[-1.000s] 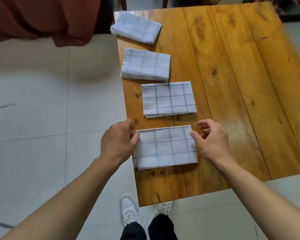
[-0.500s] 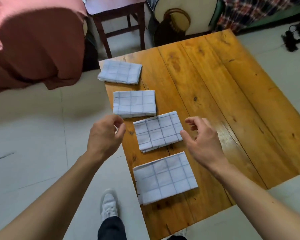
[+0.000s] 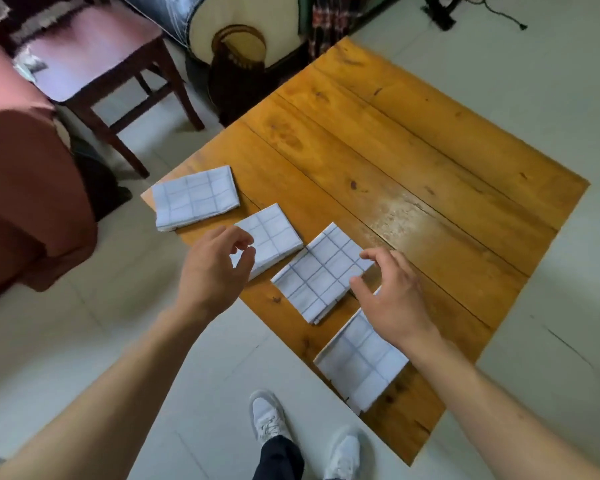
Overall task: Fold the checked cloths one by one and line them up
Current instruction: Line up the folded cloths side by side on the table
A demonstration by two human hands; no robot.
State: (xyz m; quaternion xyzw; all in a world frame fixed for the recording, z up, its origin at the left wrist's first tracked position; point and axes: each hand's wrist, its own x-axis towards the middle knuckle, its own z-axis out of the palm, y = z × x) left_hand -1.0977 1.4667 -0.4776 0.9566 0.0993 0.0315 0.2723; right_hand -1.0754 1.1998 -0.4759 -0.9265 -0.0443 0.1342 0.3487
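Several folded white cloths with blue checks lie in a row along the left edge of the wooden table [image 3: 413, 161]. The farthest cloth [image 3: 194, 197] lies at the table's corner. My left hand [image 3: 215, 271] hovers with loosely curled fingers over the near corner of the second cloth [image 3: 274, 237] and holds nothing. My right hand [image 3: 392, 299] has its thumb and forefinger at the right edge of the third cloth [image 3: 317, 275]; I cannot tell whether they touch it. The same hand hides part of the nearest cloth [image 3: 357, 365].
A dark wooden chair [image 3: 94, 57] stands beyond the table's far left corner, with a brown-draped piece of furniture [image 3: 25, 188] to the left. Round cushions and a dark bag [image 3: 239, 53] sit behind the table. My white shoes [image 3: 267, 417] stand on the tiled floor.
Both hands let go of the nearest cloth and moved up the row to the second and third cloths. The view has swung, so the row now runs diagonally.
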